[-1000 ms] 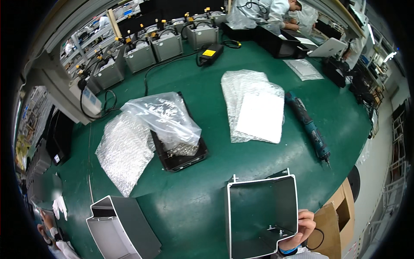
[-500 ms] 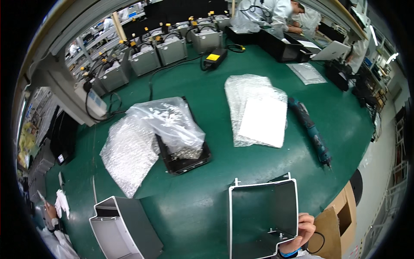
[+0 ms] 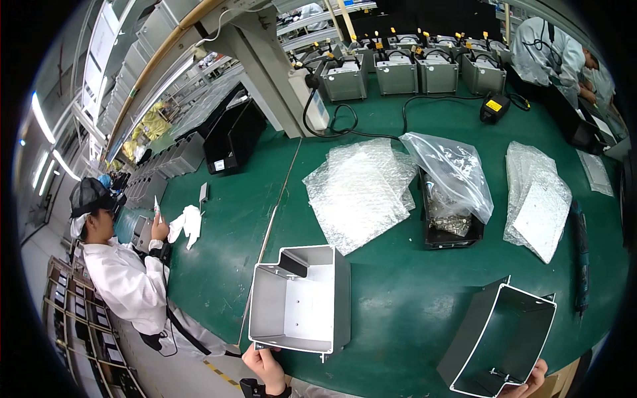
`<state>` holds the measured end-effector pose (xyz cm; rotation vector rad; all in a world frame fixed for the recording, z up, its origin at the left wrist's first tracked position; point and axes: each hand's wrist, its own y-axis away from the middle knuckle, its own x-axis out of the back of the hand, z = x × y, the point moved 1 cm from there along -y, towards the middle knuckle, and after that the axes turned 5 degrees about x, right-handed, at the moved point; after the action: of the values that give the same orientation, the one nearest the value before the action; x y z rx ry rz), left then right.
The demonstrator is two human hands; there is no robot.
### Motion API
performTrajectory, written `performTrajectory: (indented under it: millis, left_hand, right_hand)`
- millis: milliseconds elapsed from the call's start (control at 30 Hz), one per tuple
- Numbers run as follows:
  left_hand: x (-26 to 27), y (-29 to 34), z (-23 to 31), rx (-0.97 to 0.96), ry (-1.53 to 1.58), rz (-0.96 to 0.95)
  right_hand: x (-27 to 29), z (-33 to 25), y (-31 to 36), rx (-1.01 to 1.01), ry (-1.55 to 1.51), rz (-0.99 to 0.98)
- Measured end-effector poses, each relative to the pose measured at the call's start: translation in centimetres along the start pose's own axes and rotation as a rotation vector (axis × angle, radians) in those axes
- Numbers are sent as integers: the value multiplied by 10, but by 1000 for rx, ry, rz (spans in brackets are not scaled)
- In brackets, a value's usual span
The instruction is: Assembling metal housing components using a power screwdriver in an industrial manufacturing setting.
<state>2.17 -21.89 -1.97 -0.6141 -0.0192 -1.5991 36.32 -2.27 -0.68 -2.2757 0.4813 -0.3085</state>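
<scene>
A grey metal housing [image 3: 342, 298] with a pale inside stands on the green bench in front of me, its open side facing me. My left hand [image 3: 267, 369] has its fingers closed at the housing's lower left corner, beside a small metal tab. Farther right, a second housing [image 3: 464, 331], an open dark grey shell with a white rim, is tilted. My right hand [image 3: 533, 381] grips its lower right edge, the fingers curled over the rim and partly hidden. Small metal studs show inside this shell near the hand.
Bubble wrap [image 3: 361, 192] lies beside a black tray [image 3: 453, 239] holding small metal parts and a clear plastic bag [image 3: 458, 169]. Rightward are wrapped sheets [image 3: 537, 199] and a power screwdriver [image 3: 580, 259]. Grey boxes [image 3: 398, 76] line the back. A person [image 3: 126, 278] sits at left.
The view has swung left. My left hand has come into view at the pale-lined housing, which has turned to face me. The right-hand shell has tilted.
</scene>
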Motion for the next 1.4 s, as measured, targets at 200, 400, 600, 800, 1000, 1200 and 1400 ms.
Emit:
performTrajectory:
  millis: [200,400,600,800,1000,1200,1400]
  left_hand:
    - [0,-1,8,-20,-12,-22]
    - [-3,-2,7,-3,60,-30]
    - [-3,-2,-6,-10,47,-49]
    - [6,1,13,10,32,49]
    - [12,21,30,-266,26,287]
    - [18,48,62,-803,252,-151]
    - [-26,67,101,-396,341,-1188]
  right_hand:
    - [1,8,2,51,-4,4]
    - [11,5,-4,181,64,-215]
    - [23,10,7,-24,61,-402]
    - [8,0,-11,29,-87,-460]
    - [24,1,-4,85,-203,-418]
    - [20,1,17,310,-340,-389]
    - [10,-10,18,311,-533,-483]
